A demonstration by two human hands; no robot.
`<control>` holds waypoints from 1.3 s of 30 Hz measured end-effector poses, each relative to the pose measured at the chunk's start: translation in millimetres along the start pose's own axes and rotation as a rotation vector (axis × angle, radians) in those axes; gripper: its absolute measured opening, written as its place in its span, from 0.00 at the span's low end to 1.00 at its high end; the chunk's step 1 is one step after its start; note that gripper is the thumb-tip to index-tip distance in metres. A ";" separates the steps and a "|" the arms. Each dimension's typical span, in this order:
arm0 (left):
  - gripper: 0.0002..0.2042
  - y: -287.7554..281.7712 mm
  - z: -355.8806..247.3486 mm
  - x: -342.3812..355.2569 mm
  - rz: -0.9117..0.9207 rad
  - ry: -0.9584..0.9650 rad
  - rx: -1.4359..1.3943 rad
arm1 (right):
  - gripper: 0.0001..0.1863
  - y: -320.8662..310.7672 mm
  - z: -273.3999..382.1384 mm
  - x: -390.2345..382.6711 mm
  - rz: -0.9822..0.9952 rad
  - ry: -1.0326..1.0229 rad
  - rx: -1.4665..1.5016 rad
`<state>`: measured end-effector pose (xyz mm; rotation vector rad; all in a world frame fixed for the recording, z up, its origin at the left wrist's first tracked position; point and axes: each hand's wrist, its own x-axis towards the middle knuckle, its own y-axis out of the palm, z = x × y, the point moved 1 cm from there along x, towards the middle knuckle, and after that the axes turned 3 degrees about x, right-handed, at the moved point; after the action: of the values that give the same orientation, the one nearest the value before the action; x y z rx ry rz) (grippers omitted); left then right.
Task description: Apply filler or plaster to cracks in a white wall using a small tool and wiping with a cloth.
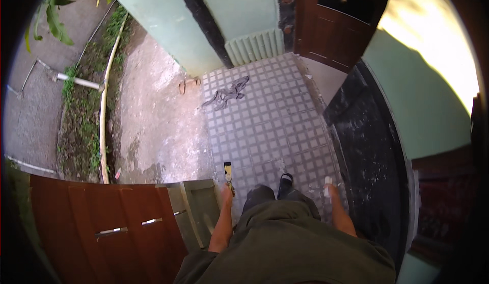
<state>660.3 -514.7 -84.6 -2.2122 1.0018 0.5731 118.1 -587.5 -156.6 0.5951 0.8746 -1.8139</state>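
My left hand is closed around a flat yellow tool with a black end, which points away from me over the tiles. Its exact kind is too small to make out. On the other side of my body, my right hand is closed on a small white object whose kind I cannot tell. Both arms hang low at my sides. Between them, one dark shoe shows on the tiled floor.
A crumpled dark cloth lies ahead on the tiles, beside a brown strap-like loop. Red-brown panels stand at my left, a black-based wall at my right. A brown door is ahead. A long pale pole borders the plants.
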 end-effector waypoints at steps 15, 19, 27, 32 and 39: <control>0.20 -58.8 -16.8 68.6 -0.375 -0.241 -0.271 | 0.13 235.0 240.2 44.0 0.351 -0.356 -0.287; 0.22 -77.6 -32.4 90.4 -0.421 -0.302 -0.268 | 0.13 271.8 234.9 63.8 0.269 -0.328 -0.383; 0.22 -117.3 -43.3 154.5 -0.565 -0.343 -0.223 | 0.15 404.0 285.9 113.4 0.393 -0.422 -0.443; 0.22 -141.5 -68.3 175.7 -0.622 -0.456 -0.315 | 0.17 517.9 338.5 89.2 0.437 -0.384 -0.582; 0.21 -171.1 -66.9 238.4 -0.884 -0.529 -0.428 | 0.19 709.7 414.0 96.7 0.607 -0.490 -0.721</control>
<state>948.4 -594.1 -119.5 -2.3597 -0.4099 0.9088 732.7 -1140.7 -181.7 -0.0628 0.8143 -0.9284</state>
